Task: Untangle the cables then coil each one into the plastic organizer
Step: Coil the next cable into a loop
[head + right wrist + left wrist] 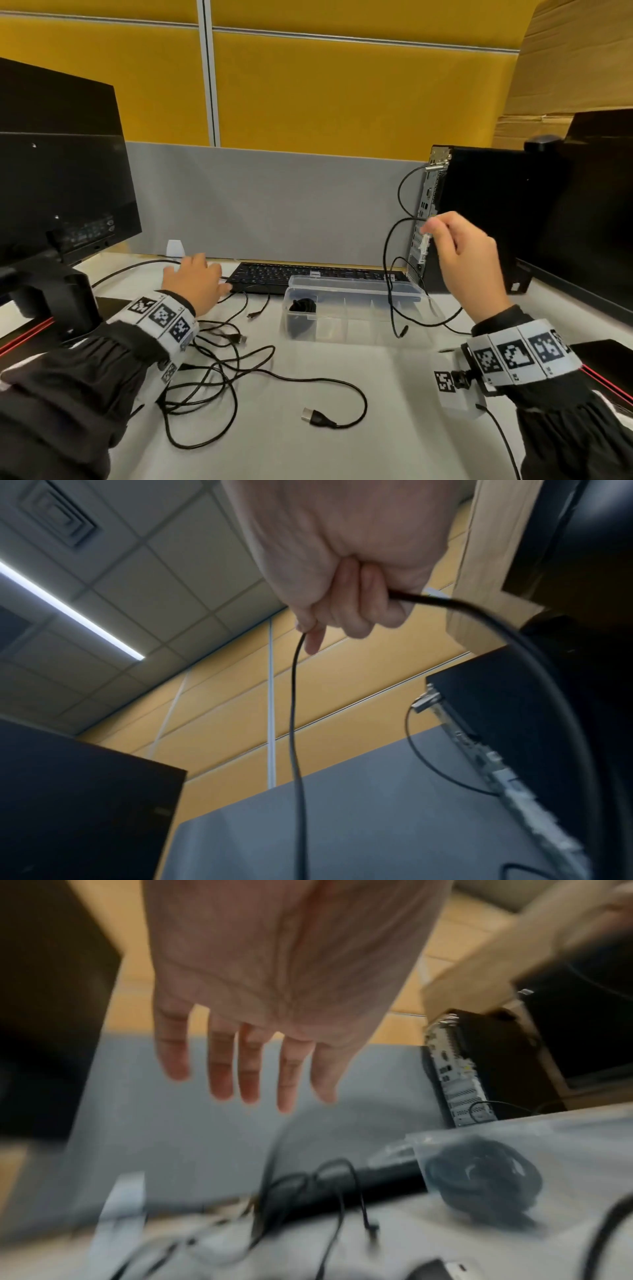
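A clear plastic organizer [359,320] stands mid-desk with its lid up; one coiled black cable [303,306] [486,1175] lies in its leftmost compartment. My right hand [455,246] [346,599] is raised above the organizer's right end and grips a thin black cable [390,274] [294,710] that hangs down in loops over the box. A tangle of black cables [212,373] lies on the desk at the near left, with a USB plug [313,416] lying free. My left hand [195,277] [253,1047] hovers with fingers spread near the keyboard's left end, holding nothing.
A black keyboard [308,275] lies behind the organizer. A monitor [58,178] on its stand fills the left side. A black computer tower [479,212] and a second monitor [596,219] stand to the right. A grey partition [267,202] closes off the desk's back.
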### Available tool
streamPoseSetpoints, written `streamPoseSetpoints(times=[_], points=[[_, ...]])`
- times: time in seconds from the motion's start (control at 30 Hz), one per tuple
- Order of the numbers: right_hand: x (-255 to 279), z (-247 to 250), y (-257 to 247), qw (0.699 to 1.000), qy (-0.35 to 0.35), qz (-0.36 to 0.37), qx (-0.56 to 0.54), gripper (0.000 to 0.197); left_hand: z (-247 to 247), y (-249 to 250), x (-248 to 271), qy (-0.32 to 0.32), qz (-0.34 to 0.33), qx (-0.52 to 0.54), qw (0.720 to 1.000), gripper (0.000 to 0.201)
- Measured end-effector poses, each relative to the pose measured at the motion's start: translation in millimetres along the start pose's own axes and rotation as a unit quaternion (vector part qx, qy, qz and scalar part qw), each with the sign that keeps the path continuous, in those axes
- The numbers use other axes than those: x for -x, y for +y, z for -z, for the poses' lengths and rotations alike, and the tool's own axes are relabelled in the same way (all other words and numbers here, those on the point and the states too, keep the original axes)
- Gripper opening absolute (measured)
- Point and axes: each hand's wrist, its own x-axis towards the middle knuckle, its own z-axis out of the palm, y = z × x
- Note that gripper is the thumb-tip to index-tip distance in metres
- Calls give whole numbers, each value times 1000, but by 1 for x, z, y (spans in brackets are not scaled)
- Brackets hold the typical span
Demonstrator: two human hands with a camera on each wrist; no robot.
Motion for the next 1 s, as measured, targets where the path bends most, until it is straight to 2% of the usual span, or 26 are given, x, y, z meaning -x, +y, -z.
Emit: streamPoseSetpoints(times=[0.03,0.07,0.1,0.17,0.2,0.23,0.3,0.33,0.37,0.43,0.5,0.63,0.67,0.8,0.87,0.9,0.93,1.0], points=[[1,-4,-5,1000,-17,9,-11,18,9,9,5,35,-23,28,999,54],[1,-7,-11,999,-32,19,-26,17,20,22,13,45,-69,111,990,65],[2,-9,-17,998,-45,29,-43,16,32,38,24,24,-125,230,965,74],[4,-12,-31,993,-68,52,-77,15,55,76,52,-64,-226,423,875,86],[5,-12,-37,991,-72,65,-88,15,61,94,62,-95,-256,469,840,84],[5,-11,-41,991,-71,75,-89,15,63,109,69,-109,-275,501,813,76],[1,-4,-39,993,-55,81,-65,15,58,125,73,-103,-299,577,753,40],[-3,2,-34,995,-40,79,-43,16,55,124,73,-95,-291,615,727,22],[-7,11,-26,997,-25,74,-14,18,51,120,71,-87,-274,643,710,17],[-17,34,-7,997,1,57,61,22,42,108,66,-69,-231,677,695,25],[-25,58,9,987,16,37,157,25,32,95,63,-58,-208,712,668,29],[-42,89,27,931,107,36,346,33,18,90,61,-73,-203,741,636,29],[-46,95,31,922,126,40,364,35,17,91,61,-83,-204,750,624,29],[-53,106,33,920,150,38,361,34,13,94,58,-99,-198,782,582,29],[-44,85,28,883,105,24,457,29,7,89,55,-93,-170,797,573,28],[-37,69,26,869,55,17,491,29,3,87,54,-89,-151,800,573,28],[-28,52,23,862,-16,5,506,32,1,85,52,-85,-132,802,577,28],[-10,19,15,853,-185,-23,488,53,-2,83,52,-83,-113,799,585,29]])
